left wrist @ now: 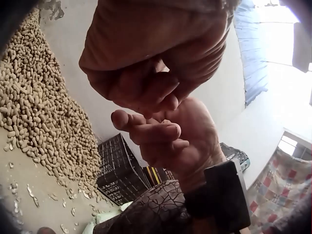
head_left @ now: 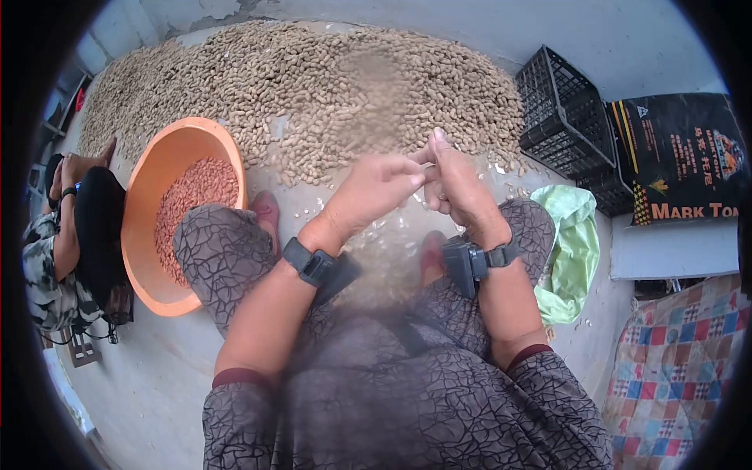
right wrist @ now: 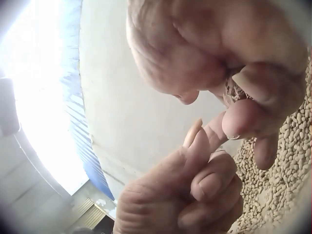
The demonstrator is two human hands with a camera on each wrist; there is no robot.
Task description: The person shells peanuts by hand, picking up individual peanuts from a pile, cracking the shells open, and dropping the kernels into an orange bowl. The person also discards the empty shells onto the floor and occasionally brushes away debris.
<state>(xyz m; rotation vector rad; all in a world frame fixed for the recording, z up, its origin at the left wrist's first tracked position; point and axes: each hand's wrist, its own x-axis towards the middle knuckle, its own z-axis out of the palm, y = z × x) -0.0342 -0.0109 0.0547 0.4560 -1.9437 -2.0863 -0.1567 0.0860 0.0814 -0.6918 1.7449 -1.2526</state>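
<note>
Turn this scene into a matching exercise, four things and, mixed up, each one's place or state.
1. wide orange basin
2. crinkled light green plastic sack
3. dry tan peanut shell
4. heap of tan unshelled peanuts

A. piled along the pale wall
B. held in the right hand
C. holding reddish shelled peanuts
D. by the grey-patterned right trouser leg

1-C, 2-D, 3-B, 4-A

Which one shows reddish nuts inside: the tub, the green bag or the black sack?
The orange tub, by the left knee: reddish nuts show in it. The green bag lies by the right knee, and the black sack farther right; neither does.
</note>
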